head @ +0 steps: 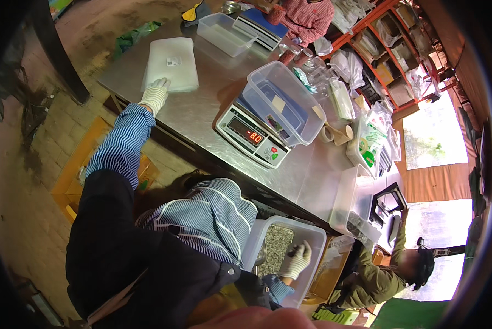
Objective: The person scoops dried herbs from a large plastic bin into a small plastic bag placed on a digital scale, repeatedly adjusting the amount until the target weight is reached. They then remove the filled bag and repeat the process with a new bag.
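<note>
My left hand [158, 91], in a striped white knit glove, rests on the near edge of a stack of clear plastic bags [174, 76] with a small printed label [173, 61] on top. My right hand [300, 260], gloved alike, is inside a translucent plastic bin [318, 242] beside the table. Loose grey-green dried pieces [279, 238] fill part of that bin, to the left of the hand. Dark patches show at its fingers; whether it holds anything is unclear. A metal scoop or bowl [261, 254] is partly visible at the bin's left side.
On the steel table [196, 123], a digital scale [250, 137] reading -8.0 carries a clear plastic box [287, 103]. Another box [225, 35], glass jars [299, 55] and tape rolls [336, 133] stand around it. A co-worker in red check [311, 18] and another in olive [369, 275] are nearby.
</note>
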### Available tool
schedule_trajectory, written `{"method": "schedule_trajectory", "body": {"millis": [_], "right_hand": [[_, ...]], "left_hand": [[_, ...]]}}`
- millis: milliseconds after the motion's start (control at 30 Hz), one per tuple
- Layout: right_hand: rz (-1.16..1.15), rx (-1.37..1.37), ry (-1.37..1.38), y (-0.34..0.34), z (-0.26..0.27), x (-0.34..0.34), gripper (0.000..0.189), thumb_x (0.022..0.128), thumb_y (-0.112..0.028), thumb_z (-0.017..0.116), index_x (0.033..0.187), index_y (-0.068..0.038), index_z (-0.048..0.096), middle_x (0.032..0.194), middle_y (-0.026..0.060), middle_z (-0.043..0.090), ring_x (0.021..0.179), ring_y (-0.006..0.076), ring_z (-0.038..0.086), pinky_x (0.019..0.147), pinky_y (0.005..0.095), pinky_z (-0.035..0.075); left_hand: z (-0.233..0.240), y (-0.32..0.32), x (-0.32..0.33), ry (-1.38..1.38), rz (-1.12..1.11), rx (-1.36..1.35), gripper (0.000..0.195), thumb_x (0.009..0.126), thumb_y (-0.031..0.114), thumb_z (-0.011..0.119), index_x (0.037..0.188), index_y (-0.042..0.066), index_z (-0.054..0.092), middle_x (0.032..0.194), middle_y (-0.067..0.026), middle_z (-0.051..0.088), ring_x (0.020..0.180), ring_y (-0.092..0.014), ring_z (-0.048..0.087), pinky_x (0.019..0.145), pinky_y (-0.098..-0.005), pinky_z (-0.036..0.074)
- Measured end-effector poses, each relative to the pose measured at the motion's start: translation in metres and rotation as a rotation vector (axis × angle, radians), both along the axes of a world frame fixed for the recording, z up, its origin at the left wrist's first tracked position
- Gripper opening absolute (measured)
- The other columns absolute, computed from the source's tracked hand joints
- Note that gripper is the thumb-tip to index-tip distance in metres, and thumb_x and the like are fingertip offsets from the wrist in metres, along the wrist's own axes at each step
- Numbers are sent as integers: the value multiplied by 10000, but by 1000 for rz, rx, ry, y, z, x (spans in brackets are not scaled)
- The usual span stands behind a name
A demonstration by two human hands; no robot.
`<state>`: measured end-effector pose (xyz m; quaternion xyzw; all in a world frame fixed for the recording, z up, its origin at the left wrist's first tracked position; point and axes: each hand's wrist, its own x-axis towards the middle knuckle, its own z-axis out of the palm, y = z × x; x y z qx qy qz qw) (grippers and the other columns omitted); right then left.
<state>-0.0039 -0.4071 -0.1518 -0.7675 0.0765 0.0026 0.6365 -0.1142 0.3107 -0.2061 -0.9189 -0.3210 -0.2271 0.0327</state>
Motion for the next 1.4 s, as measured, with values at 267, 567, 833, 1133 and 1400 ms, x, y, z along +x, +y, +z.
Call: {"method": "schedule_trajectory", "body": {"millis": [267,567,833,1133,1400], "right_hand": [[48,-145,20,19,16,-5,220,994,-79,543,1198,-52,619,820,27,626,640,85,551,533,221,469],[201,31,-34,83,59,-10,207,992,-99,572,1180,-53,646,827,21,641,676,71,534,597,219,451],[738,-499,-981,233,159,-55,581,728,-159,801,1275,-103,612,1341,153,549,1197,345,550,1053,457,410],[322,-584,-718,148,121,-18,330,751,17,687,1066,-81,709,998,124,691,905,300,666,811,391,552],[24,-938,-770,78,135,-25,187,838,-82,684,1022,-111,704,967,77,686,890,280,644,803,391,518]], "left_hand": [[37,-7,-2,129,164,-280,198,927,113,497,1002,27,658,1081,-180,669,1016,-360,640,899,-431,526],[125,-88,-50,-173,29,-400,202,752,144,779,859,48,637,903,-133,657,860,-328,626,819,-424,510],[211,-268,-52,-22,-682,-156,190,774,252,705,847,87,646,822,-77,626,771,-267,665,705,-403,549],[234,-369,-2,-194,-1176,-171,223,869,237,613,1007,70,664,1053,-139,645,1016,-310,645,870,-442,527],[194,-477,60,-241,-1222,-168,405,844,267,627,1138,-10,654,1332,-203,564,1247,-360,513,1114,-478,356]]}}
